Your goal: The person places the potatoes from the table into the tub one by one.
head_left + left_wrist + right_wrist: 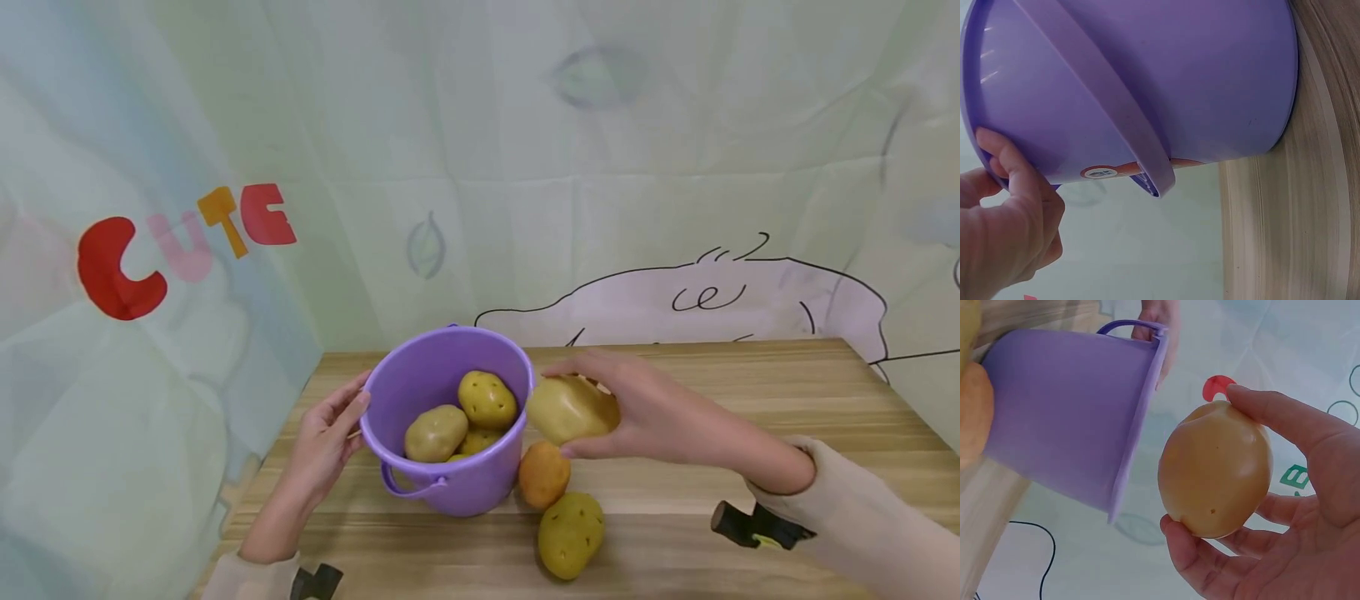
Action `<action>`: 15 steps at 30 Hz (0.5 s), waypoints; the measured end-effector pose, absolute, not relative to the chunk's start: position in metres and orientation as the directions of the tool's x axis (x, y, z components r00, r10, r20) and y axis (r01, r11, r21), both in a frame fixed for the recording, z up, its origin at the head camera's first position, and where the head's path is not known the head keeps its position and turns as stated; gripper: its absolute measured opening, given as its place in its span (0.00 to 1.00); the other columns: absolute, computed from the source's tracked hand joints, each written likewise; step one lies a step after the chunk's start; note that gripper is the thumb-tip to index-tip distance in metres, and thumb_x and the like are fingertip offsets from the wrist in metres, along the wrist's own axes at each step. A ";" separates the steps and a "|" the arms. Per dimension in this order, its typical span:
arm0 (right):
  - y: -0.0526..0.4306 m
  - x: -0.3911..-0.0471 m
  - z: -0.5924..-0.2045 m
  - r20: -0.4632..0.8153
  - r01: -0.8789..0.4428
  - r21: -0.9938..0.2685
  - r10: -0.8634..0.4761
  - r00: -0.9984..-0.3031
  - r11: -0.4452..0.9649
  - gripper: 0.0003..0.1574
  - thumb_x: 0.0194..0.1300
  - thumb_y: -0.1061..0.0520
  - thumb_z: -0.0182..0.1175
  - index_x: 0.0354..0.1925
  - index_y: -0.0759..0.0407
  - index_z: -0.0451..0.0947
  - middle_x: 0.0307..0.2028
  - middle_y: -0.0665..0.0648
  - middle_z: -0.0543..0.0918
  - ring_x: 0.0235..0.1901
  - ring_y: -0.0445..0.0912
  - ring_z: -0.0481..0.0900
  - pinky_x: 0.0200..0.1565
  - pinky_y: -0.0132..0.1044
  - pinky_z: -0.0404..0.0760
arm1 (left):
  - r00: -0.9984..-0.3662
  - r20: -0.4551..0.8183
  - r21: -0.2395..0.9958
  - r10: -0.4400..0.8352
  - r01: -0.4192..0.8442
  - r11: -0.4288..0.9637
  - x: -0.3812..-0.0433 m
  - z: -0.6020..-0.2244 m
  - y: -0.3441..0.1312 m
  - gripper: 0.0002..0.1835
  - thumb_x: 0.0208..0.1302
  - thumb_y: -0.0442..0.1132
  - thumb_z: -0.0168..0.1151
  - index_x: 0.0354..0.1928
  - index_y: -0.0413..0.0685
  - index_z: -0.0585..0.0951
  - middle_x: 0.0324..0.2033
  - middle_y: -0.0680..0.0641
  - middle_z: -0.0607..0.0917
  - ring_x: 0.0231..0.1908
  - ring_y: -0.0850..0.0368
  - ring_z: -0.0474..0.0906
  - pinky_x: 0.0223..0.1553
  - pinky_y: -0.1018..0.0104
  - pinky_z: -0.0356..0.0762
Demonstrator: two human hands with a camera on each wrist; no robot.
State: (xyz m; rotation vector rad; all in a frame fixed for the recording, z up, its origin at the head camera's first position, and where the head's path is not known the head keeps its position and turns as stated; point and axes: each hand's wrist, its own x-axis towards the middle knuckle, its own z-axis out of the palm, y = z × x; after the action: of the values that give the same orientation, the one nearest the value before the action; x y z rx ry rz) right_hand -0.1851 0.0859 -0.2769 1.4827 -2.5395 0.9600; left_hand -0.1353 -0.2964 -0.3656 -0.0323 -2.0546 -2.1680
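A purple bucket [480, 482] stands on the wooden table, with several potatoes [437, 433] inside. My left hand [322, 437] pinches its rim at the left, thumb and fingers on either side of the wall, as the left wrist view shows too. Beside the opposite rim, my right hand [637, 400] holds a pale yellow potato [1216, 472], thumb on one side and fingers curled on the other. In the right wrist view this potato is apart from the bucket [1072, 419]. The bucket's handle [1104, 87] hangs down along its outside.
An orange, roundish fruit or vegetable [544, 475] lies against the bucket's right side. Nearer me, a greenish-yellow potato [572, 535] rests on the wooden table [712, 533]. Behind the table hangs a pale printed curtain [637, 183] with cartoon drawings and coloured letters.
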 end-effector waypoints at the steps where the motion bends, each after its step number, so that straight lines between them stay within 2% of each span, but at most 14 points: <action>1: 0.083 -0.186 -0.276 0.344 -0.803 -0.492 -0.772 -0.534 0.337 0.41 0.55 0.42 0.76 0.63 0.51 0.74 0.54 0.43 0.79 0.49 0.39 0.76 0.46 0.36 0.81 | -0.988 0.120 0.991 -0.098 0.125 -0.044 -0.135 -0.365 -0.296 0.28 0.79 0.38 0.49 0.73 0.31 0.59 0.47 0.45 0.78 0.42 0.60 0.81 0.39 0.75 0.83; 6: 0.069 -0.192 -0.269 0.376 -0.810 -0.505 -0.770 -0.516 0.297 0.43 0.54 0.44 0.77 0.64 0.54 0.74 0.54 0.46 0.79 0.48 0.40 0.76 0.45 0.36 0.81 | -0.988 0.115 0.992 -0.103 0.118 -0.032 -0.136 -0.365 -0.297 0.28 0.79 0.39 0.49 0.73 0.31 0.60 0.47 0.46 0.78 0.43 0.60 0.81 0.40 0.74 0.83; 15: 0.048 -0.201 -0.262 0.362 -0.807 -0.522 -0.785 -0.503 0.277 0.42 0.54 0.47 0.78 0.63 0.58 0.74 0.58 0.49 0.78 0.54 0.42 0.75 0.53 0.39 0.80 | -0.988 0.110 0.993 -0.105 0.114 -0.031 -0.135 -0.365 -0.297 0.28 0.79 0.39 0.50 0.73 0.31 0.60 0.48 0.46 0.78 0.44 0.59 0.81 0.43 0.73 0.84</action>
State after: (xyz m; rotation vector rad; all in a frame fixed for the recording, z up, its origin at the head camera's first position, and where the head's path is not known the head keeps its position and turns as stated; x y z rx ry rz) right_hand -0.2012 0.0481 -0.2625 1.5490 -2.4838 1.0479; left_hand -0.1352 -0.2967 -0.3646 -0.0097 -2.0737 -2.1526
